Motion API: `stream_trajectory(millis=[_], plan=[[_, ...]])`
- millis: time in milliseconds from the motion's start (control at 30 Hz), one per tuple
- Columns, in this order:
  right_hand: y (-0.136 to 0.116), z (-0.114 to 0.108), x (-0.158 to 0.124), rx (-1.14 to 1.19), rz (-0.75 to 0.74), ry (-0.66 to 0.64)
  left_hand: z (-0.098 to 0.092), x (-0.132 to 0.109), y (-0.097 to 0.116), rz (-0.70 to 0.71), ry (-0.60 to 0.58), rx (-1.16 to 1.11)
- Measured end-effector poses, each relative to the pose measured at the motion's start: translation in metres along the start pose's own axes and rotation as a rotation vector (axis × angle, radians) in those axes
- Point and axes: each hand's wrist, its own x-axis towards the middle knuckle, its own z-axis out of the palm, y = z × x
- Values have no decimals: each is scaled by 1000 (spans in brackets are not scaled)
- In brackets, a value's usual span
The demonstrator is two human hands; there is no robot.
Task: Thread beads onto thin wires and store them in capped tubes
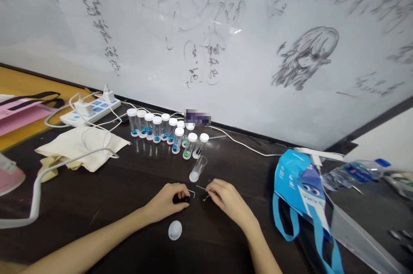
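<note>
My left hand (169, 198) is closed around a small black object (182, 199), its fingers hiding most of it. Just beyond its fingertips lies a thin, pale L-shaped piece, like a hex key (193, 192). My right hand (226, 198) is pinched, with a thin metal rod (201, 187) sticking out to the left from its fingertips. Below the rod, a thin pale wire-like piece with a green tip (204, 199) shows at the same fingers. A clear tube without a lid (199, 167) stands beyond both hands. Nearer me, a round white lid (175, 230) lies on the dark table.
Several capped clear tubes (157, 130) with blue or green bits stand in a cluster at the back. Left are a cream cloth (87, 145), cables and a power strip (97, 108). Right are a blue bag (298, 192) and a water bottle (355, 173). A whiteboard rises behind.
</note>
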Motion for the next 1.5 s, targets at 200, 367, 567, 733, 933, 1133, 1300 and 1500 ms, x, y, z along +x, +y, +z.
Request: stream_trajectory(millis=[200, 367, 567, 733, 933, 1133, 1300, 1500], plan=[[-17, -4, 0, 118, -85, 35, 0, 1, 0, -21, 7, -11], [-22, -1, 1, 131, -105, 48, 1, 0, -1, -24, 0, -20], [-23, -5, 0, 123, -119, 49, 0, 1, -2, -26, 9, -21], [-25, -8, 2, 88, -129, 36, 1, 1, -4, -18, 11, -21], [-34, -5, 7, 25, -148, 26, 2, 0, -5, 3, 14, -23], [-47, 4, 12, 45, -116, 71, -2, 3, -3, 15, 18, -6], [-37, 6, 12, 150, 9, 160, -7, 4, -4, -17, -4, 35], [-26, 27, 15, 86, 144, 168, -11, 2, -7, -34, -29, 63]])
